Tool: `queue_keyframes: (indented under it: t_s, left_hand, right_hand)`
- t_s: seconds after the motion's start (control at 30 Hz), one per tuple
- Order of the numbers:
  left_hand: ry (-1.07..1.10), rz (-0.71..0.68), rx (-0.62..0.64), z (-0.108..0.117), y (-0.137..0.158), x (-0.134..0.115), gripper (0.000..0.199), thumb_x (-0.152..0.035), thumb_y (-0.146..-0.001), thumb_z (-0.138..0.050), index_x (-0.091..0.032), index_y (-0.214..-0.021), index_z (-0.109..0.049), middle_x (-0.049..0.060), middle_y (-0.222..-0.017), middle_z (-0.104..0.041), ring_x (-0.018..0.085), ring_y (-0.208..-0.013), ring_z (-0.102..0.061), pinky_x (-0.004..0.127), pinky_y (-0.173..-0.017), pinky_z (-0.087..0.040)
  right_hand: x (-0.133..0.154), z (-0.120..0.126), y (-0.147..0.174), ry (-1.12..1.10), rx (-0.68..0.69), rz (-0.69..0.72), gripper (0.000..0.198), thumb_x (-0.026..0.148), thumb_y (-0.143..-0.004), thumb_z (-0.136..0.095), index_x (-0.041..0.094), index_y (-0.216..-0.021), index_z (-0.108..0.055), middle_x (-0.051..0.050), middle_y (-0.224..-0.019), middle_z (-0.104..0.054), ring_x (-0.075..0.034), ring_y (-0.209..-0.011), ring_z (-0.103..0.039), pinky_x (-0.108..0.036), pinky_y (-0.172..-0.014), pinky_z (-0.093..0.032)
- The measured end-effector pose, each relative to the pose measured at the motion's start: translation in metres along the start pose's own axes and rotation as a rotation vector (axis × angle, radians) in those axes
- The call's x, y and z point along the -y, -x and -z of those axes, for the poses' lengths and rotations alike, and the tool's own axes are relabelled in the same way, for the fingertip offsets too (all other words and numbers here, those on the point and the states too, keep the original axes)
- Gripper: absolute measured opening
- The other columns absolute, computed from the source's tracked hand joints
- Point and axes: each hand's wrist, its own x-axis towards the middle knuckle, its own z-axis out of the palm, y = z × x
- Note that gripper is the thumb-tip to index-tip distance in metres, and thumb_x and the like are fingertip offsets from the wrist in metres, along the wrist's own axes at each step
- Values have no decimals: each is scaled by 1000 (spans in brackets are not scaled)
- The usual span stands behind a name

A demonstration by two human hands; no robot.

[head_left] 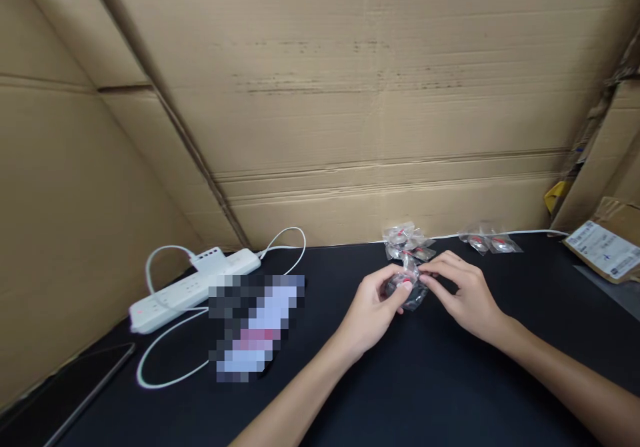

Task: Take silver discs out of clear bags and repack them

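Observation:
Near the back of the black table, my left hand (371,308) is closed on a small clear plastic bag (416,296), its thumb pressed on top. Something small with a red spot shows inside the bag; its kind I cannot make out. From the other side, my right hand (465,292) pinches the bag's upper right edge between thumb and forefinger. Just behind my hands lies a pile of similar clear bags (401,235) with red-marked contents. Two more such bags (490,241) rest farther right by the cardboard wall.
On the left stand a white power strip (173,298) with a plugged-in charger (209,259) and a looping white cable (150,386). A blurred-out phone-like object (265,327) lies in front of it. Cardboard walls (350,120) enclose the table; a labelled package (605,247) sits right.

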Motion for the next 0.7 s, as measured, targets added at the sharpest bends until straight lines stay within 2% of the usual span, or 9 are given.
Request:
queue_keyframes:
  t_s: [0.1, 0.23, 0.37, 0.47, 0.6, 0.7]
  left_hand:
    - [-2, 1, 13, 3, -1, 2, 25, -38, -86, -61, -17, -98, -66, 5, -88, -61, 17, -78, -56, 26, -63, -51]
    - [48, 62, -44, 4, -2, 4, 29, -39, -82, -66, -16, -99, -64, 6, -90, -63, 18, -78, -61, 33, -69, -56]
    - [148, 125, -72, 1, -2, 5, 32, -38, -78, -70, -14, -98, -62, 5, -83, -63, 17, -69, -62, 37, -64, -59]
    - [161, 121, -88, 0, -2, 4, 31, -36, -77, -71, -14, -97, -62, 4, -79, -62, 16, -65, -62, 35, -61, -59]
    - [156, 91, -137, 1, -2, 3, 32, -37, -75, -73, -14, -95, -63, 4, -78, -62, 16, -66, -60, 30, -57, -57]
    - [146, 66, -215, 3, -3, 3, 33, -37, -75, -73, -14, -96, -62, 3, -79, -63, 16, -66, -60, 28, -53, -56]
  right_hand:
    - [1, 1, -1, -8, -17, -7, 16, 19, -93, -53, 20, -95, -69, -5, -81, -65, -19, -76, -60, -35, -73, -51]
    - [3, 3, -3, 9, -66, -41, 17, 19, -94, -49, 20, -92, -66, -5, -80, -64, -18, -74, -59, -32, -70, -49]
    - [6, 6, -5, 2, -100, -91, 17, 21, -95, -47, 19, -87, -62, -5, -81, -63, -18, -75, -59, -30, -70, -46]
    - [2, 4, -5, -39, -179, -251, 18, 27, -95, -47, 19, -83, -59, -4, -77, -60, -16, -70, -57, -28, -66, -44]
    - [-14, -7, -1, -257, -223, -490, 22, 37, -92, -51, 19, -82, -57, -1, -69, -56, -15, -62, -53, -26, -58, -42]
    - [-17, -11, 1, -364, -259, -571, 23, 40, -91, -52, 18, -87, -57, -2, -72, -57, -14, -61, -53, -25, -56, -42]
